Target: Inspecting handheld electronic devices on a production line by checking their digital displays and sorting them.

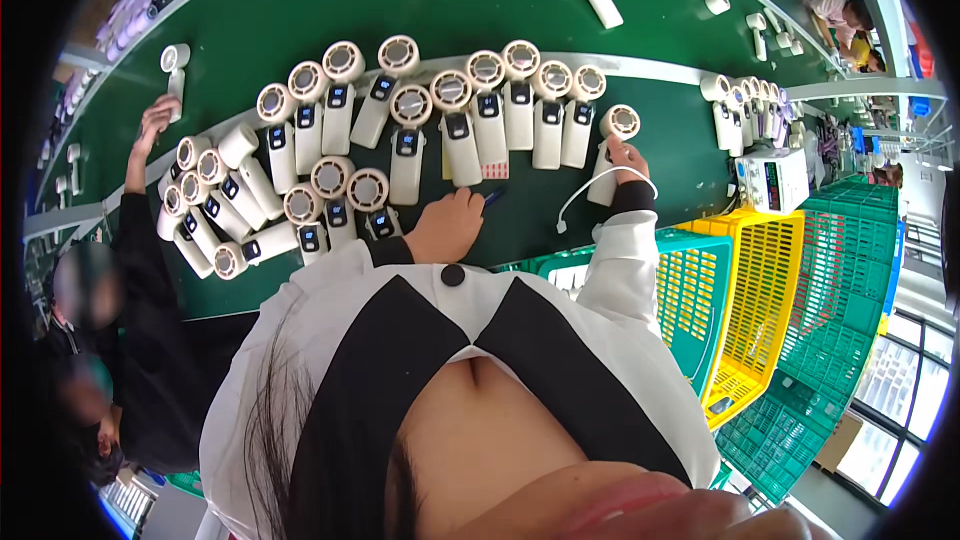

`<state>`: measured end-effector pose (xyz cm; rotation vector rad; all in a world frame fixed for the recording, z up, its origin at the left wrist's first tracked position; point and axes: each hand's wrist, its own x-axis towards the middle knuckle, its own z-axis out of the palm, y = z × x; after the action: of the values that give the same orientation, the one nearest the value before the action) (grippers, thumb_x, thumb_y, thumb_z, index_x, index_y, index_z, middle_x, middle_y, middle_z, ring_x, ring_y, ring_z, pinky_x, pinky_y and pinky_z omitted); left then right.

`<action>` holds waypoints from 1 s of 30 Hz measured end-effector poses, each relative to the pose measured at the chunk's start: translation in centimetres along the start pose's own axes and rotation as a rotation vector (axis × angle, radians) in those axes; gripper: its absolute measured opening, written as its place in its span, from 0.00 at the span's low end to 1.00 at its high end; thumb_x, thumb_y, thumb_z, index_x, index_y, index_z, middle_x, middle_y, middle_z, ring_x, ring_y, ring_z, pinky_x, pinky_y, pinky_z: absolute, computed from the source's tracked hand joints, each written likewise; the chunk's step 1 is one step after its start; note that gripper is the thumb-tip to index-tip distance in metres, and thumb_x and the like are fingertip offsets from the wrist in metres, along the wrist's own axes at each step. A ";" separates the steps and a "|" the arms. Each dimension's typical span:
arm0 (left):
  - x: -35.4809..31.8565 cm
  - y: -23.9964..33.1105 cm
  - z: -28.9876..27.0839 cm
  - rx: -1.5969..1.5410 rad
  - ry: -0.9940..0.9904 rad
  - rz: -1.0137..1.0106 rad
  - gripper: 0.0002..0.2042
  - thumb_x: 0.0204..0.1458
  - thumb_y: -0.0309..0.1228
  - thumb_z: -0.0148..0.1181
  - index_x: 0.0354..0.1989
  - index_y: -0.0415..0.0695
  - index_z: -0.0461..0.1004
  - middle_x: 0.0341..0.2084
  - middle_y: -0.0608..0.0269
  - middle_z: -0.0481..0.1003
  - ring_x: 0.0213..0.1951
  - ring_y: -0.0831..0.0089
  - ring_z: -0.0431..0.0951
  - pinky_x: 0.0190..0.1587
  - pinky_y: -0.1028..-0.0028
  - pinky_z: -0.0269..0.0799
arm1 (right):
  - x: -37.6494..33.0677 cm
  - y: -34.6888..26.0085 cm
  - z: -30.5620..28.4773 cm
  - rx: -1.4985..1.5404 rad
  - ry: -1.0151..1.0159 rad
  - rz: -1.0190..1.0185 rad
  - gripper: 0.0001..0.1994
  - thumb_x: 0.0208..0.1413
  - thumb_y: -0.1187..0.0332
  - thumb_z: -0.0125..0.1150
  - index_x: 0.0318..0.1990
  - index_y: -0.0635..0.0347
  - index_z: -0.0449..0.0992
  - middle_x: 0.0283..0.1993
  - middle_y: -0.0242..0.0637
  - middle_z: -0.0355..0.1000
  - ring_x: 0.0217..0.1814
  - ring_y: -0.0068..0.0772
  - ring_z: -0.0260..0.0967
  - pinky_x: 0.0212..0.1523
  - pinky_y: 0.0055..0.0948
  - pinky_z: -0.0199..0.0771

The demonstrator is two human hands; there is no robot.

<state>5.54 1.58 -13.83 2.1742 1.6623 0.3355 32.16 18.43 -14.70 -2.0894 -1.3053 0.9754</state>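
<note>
One white fan (622,122) gripped in right hand (628,160), cable (572,204) alongside, right of the clustered fans (518,118). Left hand (450,226) low on surface (530,220); grip unclear. Many clustered displays lit; held fan apparently unfinished, remaining count uncertain.

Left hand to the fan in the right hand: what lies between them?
Head view: a dark pen-like object, green tabletop, then the white cable's plug end.
</note>
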 end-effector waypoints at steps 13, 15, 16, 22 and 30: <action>8.6 1.8 -7.9 -0.553 0.463 0.037 0.06 0.35 0.18 0.49 0.24 0.42 0.66 0.19 0.61 0.67 0.19 0.68 0.62 0.22 0.76 0.59 | 10.8 -12.3 -1.4 -0.089 0.451 -0.559 0.15 0.47 0.57 0.50 0.32 0.59 0.74 0.29 0.41 0.72 0.30 0.42 0.68 0.31 0.33 0.67; 7.9 1.8 -7.8 -0.617 0.491 0.023 0.06 0.35 0.17 0.47 0.21 0.42 0.65 0.18 0.62 0.67 0.18 0.70 0.61 0.20 0.76 0.58 | 16.4 -13.2 -0.2 -0.372 0.337 -0.593 0.17 0.48 0.55 0.45 0.33 0.57 0.75 0.32 0.40 0.73 0.34 0.46 0.68 0.34 0.36 0.68; 7.1 1.6 -8.0 -0.606 0.492 -0.004 0.06 0.35 0.17 0.47 0.21 0.42 0.65 0.18 0.62 0.67 0.18 0.70 0.61 0.20 0.76 0.58 | 17.1 -15.5 0.4 -0.586 0.226 -0.453 0.20 0.50 0.53 0.41 0.35 0.56 0.75 0.35 0.38 0.73 0.35 0.47 0.68 0.35 0.38 0.68; 1.4 -2.0 -9.0 -0.766 0.601 -0.592 0.06 0.41 0.19 0.48 0.27 0.42 0.69 0.19 0.66 0.68 0.16 0.78 0.59 0.19 0.82 0.56 | 28.3 -16.1 5.7 -0.964 -0.160 -0.424 0.29 0.47 0.44 0.41 0.42 0.59 0.72 0.43 0.40 0.71 0.42 0.44 0.68 0.42 0.35 0.66; -0.8 -5.0 -9.6 -0.679 0.752 -0.778 0.05 0.46 0.21 0.47 0.29 0.40 0.69 0.18 0.67 0.67 0.17 0.81 0.60 0.20 0.85 0.57 | 18.2 -16.4 0.8 -0.283 -0.321 -0.452 0.26 0.40 0.51 0.58 0.40 0.66 0.70 0.34 0.43 0.71 0.35 0.35 0.67 0.37 0.28 0.66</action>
<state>-2.96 3.44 -7.37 0.8348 2.1554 1.3335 27.65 41.93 -9.22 -1.7418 -2.0734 0.9880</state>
